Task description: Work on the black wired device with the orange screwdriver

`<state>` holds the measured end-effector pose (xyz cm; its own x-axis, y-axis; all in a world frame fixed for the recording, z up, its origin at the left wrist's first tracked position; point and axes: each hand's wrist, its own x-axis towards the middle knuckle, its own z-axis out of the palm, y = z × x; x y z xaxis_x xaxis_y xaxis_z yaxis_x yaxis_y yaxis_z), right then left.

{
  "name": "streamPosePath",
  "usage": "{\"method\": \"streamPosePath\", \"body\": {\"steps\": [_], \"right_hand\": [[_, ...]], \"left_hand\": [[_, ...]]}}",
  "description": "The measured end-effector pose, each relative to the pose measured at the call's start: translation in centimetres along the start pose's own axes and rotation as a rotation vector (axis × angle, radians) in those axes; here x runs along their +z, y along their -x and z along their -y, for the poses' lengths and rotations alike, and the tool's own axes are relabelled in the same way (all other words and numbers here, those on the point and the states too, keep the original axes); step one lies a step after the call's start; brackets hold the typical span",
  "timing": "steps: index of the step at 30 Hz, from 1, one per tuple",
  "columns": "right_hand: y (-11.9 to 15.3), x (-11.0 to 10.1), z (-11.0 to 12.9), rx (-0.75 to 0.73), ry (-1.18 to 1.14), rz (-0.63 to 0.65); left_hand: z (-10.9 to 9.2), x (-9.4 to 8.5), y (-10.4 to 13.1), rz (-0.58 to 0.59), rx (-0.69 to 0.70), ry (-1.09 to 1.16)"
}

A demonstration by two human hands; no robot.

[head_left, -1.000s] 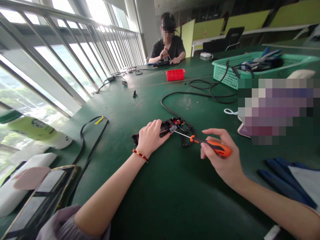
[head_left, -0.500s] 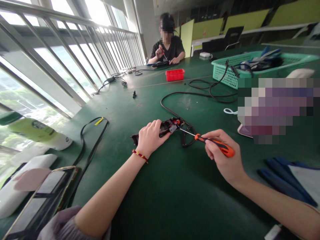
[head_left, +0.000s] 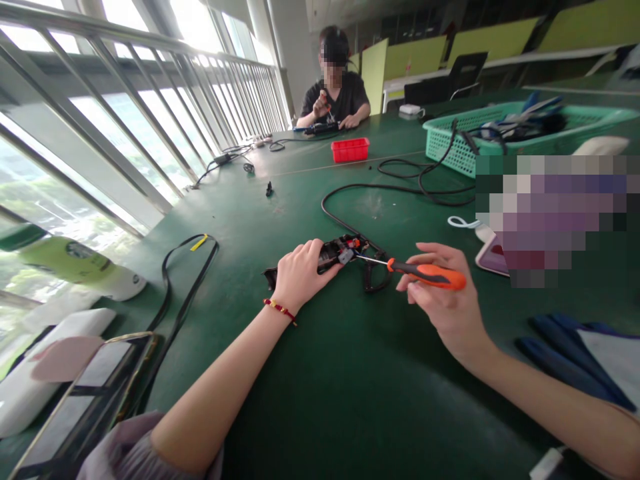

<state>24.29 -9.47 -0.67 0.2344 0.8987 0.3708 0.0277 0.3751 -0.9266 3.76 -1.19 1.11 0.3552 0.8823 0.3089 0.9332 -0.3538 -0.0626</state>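
My left hand [head_left: 303, 272] is wrapped round a long black tool housing [head_left: 330, 255] that lies on the green table. Its opened end shows red, blue and grey parts, including a small grey block [head_left: 345, 255]. In my right hand [head_left: 447, 303] is a screwdriver [head_left: 430, 273] with an orange and black handle, held loosely with the fingers partly spread. The shaft points left and its tip reaches the inside of the housing; the exact contact is too small to make out. A black cord [head_left: 345, 189] runs from the housing towards the back right.
A green basket [head_left: 450, 150] with tools stands at back right, and a red box [head_left: 350, 151] farther in. Across the table a person [head_left: 335, 87] handles a similar tool. On the left lie a bottle [head_left: 75, 260], a black strap [head_left: 173, 307] and a phone [head_left: 90, 393]; dark blue gloves [head_left: 570, 360] lie right.
My right hand's fingers have loosened and shifted on the screwdriver, and the handle has swung up to nearly level. My left hand and the housing stay in place.
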Motion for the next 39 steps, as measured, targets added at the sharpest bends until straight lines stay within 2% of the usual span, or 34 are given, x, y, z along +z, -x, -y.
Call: {"method": "streamPosePath", "body": {"steps": [5, 7, 11, 16, 22, 27, 31, 33, 37, 39], "right_hand": [[0.09, 0.07, 0.33, 0.198, 0.002, 0.043], [0.12, 0.19, 0.36, 0.168, 0.001, 0.020], [-0.18, 0.22, -0.14, -0.001, -0.079, -0.060], [-0.23, -0.17, 0.02, 0.139, 0.034, -0.015], [0.03, 0.01, 0.45, 0.017, 0.036, -0.055], [0.15, 0.04, 0.58, 0.148, 0.123, 0.020], [-0.02, 0.00, 0.07, 0.022, 0.048, -0.065], [-0.13, -0.07, -0.13, 0.008, 0.030, -0.083], [0.00, -0.17, 0.21, 0.139, 0.097, 0.040], [0.16, -0.14, 0.45, 0.141, 0.114, 0.080]], "left_hand": [[0.14, 0.14, 0.03, -0.012, 0.010, 0.014], [0.18, 0.20, 0.03, -0.015, 0.014, 0.013], [0.17, 0.16, 0.01, -0.003, 0.004, -0.002], [0.16, 0.16, 0.01, -0.012, 0.006, -0.002], [0.25, 0.30, 0.02, -0.019, 0.013, -0.007], [0.25, 0.26, 0.00, -0.013, 0.017, -0.007], [0.21, 0.15, -0.02, -0.002, 0.012, -0.003], [0.23, 0.17, -0.02, -0.007, 0.018, -0.001], [0.39, 0.44, -0.03, -0.025, 0.043, -0.011], [0.49, 0.60, -0.05, -0.037, 0.054, -0.015]]}}
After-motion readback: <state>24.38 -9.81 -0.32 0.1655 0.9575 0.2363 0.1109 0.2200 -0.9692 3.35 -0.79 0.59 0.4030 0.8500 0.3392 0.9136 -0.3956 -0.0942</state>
